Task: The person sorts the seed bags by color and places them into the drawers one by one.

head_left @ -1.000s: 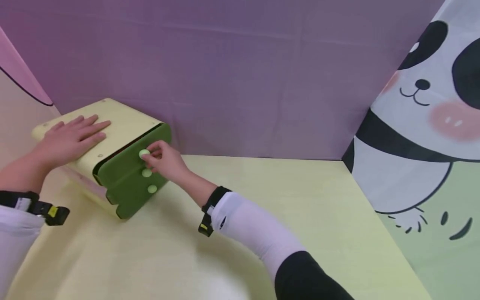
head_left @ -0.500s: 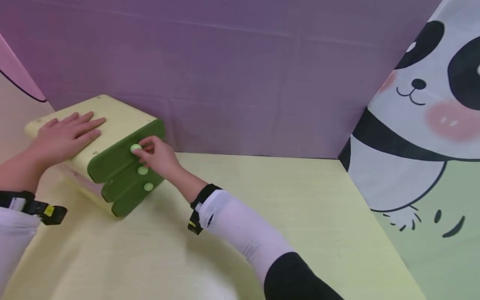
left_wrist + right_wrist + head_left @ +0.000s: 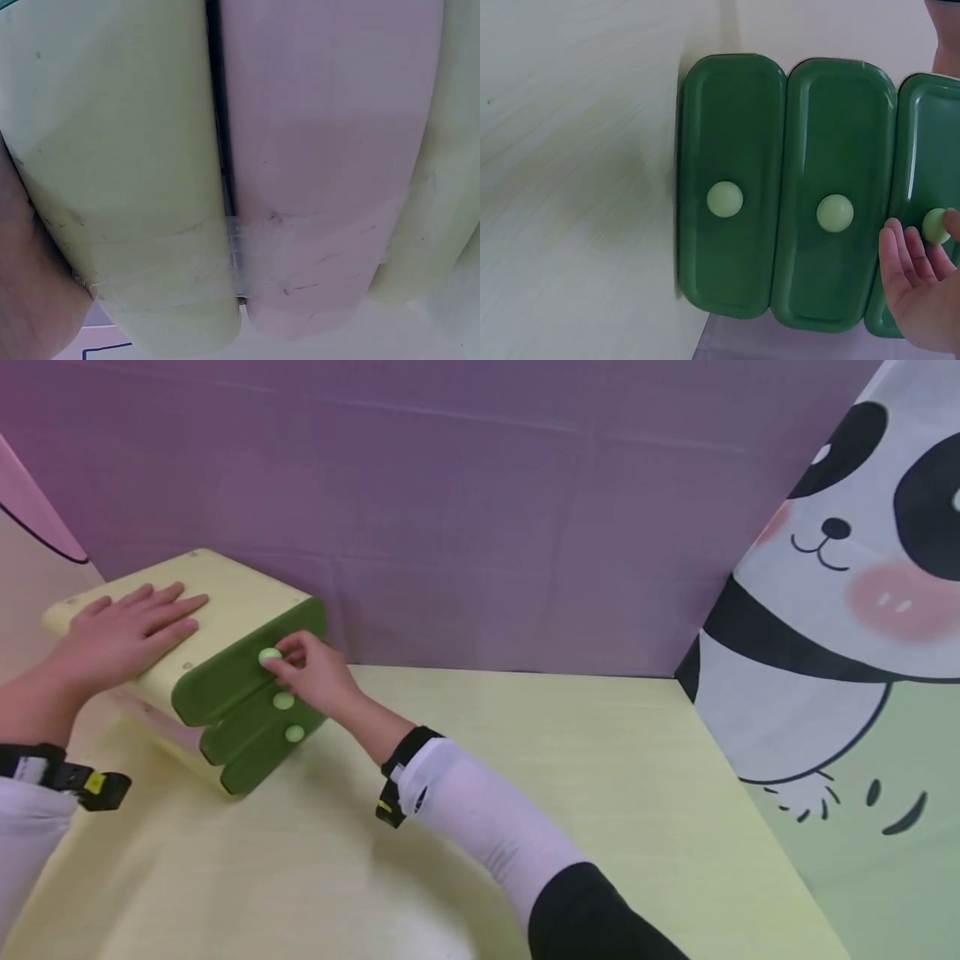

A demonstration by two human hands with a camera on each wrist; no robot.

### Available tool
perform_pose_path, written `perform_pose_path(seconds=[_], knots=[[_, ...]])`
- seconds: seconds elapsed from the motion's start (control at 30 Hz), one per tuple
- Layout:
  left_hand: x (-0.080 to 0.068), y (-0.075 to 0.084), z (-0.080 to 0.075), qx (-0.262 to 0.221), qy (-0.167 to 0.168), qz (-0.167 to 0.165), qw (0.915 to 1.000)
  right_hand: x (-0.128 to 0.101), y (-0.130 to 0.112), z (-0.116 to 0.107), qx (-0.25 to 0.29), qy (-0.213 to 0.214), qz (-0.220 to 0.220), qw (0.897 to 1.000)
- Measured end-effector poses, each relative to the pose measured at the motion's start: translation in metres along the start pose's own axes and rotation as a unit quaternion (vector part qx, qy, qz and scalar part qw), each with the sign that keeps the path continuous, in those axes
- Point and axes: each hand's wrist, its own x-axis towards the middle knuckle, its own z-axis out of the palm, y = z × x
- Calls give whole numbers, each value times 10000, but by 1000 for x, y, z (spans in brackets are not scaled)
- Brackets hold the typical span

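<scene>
Now shut: top drawer [image 3: 243, 662] flush with the cabinet front, where a second ago a dark gap showed along its upper edge. Pushed home in the first half second, barely any shift since, so closing reads as done. All three green drawer fronts level in the right-wrist view, top drawer at the right edge there. Small drawer cabinet [image 3: 187, 635] at the back left of the yellow table [image 3: 525, 793], close against the purple backdrop [image 3: 480, 510], sitting a touch further left in frame than before.

Right hand [image 3: 311, 672] just right of the top knob [image 3: 269, 655], fingertips [image 3: 900, 244] touching it, fingers bent; pinching or only resting on it, cannot tell. Forearm angled up from lower right across the table, white sleeve [image 3: 487, 818], wrist strap.

Left hand [image 3: 120, 631] flat on the cabinet top, fingers spread straight, palm pressing down, same as a second ago. Middle knob [image 3: 282, 700] and bottom knob [image 3: 295, 733] below the top knob, untouched.
</scene>
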Motion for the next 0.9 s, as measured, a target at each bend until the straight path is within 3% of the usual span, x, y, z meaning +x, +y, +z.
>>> perform_pose_path(seconds=[0.13,0.27,0.43,0.53,0.7,0.9], knots=[[1,1,3,-45,34,24,10000,-2,13,-10,-254,-158,-193,9994],[3,1,6,-92,66,60,9999,-6,38,-33,-45,-257,-273,9993],[6,1,6,-98,99,55,9999,-15,67,-77,239,-146,-171,9995],[8,2,6,-157,121,69,9998,-27,83,-111,139,69,-57,9999],[7,2,7,-394,200,20,9990,-54,109,-169,-846,516,-35,9951],[-4,13,6,-870,362,-399,9947,-99,131,-227,-2280,754,-83,9707]])
